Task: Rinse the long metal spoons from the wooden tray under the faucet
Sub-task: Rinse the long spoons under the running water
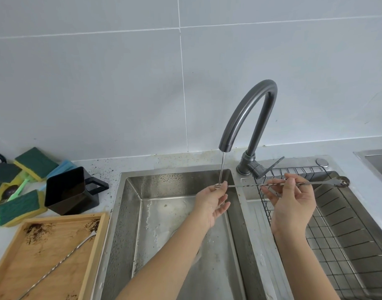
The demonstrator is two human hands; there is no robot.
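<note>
I hold one long metal spoon (244, 185) level across the sink (129, 213). My left hand (213, 202) pinches its handle end right under the thin stream from the grey faucet (246, 118). My right hand (291, 202) grips the twisted shaft near the middle. The spoon's bowl (342, 181), still dirty with brown grounds, sticks out to the right over the wire rack. A second long spoon (58, 265) lies diagonally in the wooden tray (92, 256) at the lower left, which is stained with brown grounds.
A black square cup (66, 191) stands left of the sink, with several green-and-yellow sponges (34, 163) behind it. A wire dish rack (337, 234) fills the right basin. The faucet lever (274, 164) points right. Tiled wall behind.
</note>
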